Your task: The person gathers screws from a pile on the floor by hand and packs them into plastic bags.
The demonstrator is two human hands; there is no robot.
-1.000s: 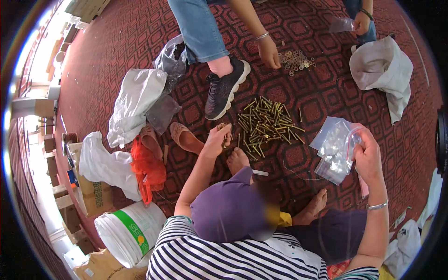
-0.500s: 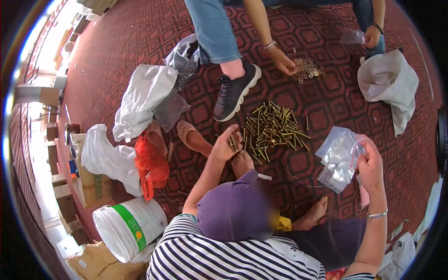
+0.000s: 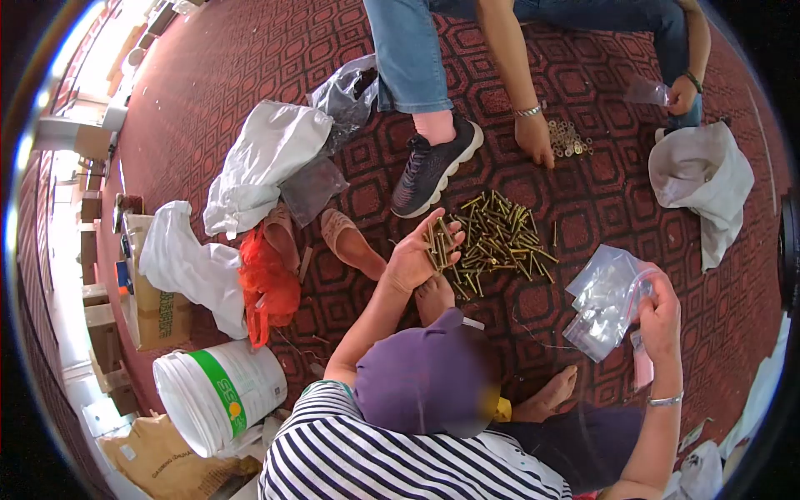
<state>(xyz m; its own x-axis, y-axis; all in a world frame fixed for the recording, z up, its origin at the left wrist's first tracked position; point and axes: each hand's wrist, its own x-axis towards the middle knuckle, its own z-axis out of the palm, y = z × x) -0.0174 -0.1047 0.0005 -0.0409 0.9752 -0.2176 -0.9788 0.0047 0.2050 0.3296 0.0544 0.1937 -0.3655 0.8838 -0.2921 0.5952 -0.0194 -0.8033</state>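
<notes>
My left hand point(image 3: 408, 262) is palm up with its fingers curled around several brass-coloured bolts point(image 3: 437, 250). It is at the left edge of a loose pile of the same bolts point(image 3: 508, 237) on the carpet. On the right, my right hand point(image 3: 661, 312) pinches the edge of a clear zip bag point(image 3: 604, 292) with a red seal line. The bag hangs to the left of the fingers and looks like several layers of plastic. Whether anything is inside it I cannot tell.
A co-worker's hand point(image 3: 534, 137) is beside a heap of washers point(image 3: 571, 139); their other hand point(image 3: 683, 94) holds a small clear bag point(image 3: 646, 91). A white sack point(image 3: 704, 171) lies at right. Sacks, slippers point(image 3: 350, 242), a red bag point(image 3: 268, 283) and a white bucket point(image 3: 221, 396) are at left.
My left hand has risen slightly, and more of the bolts in it show. My right hand still holds the bag. The co-worker's hand by the washers has turned downward. The view has shifted slightly.
</notes>
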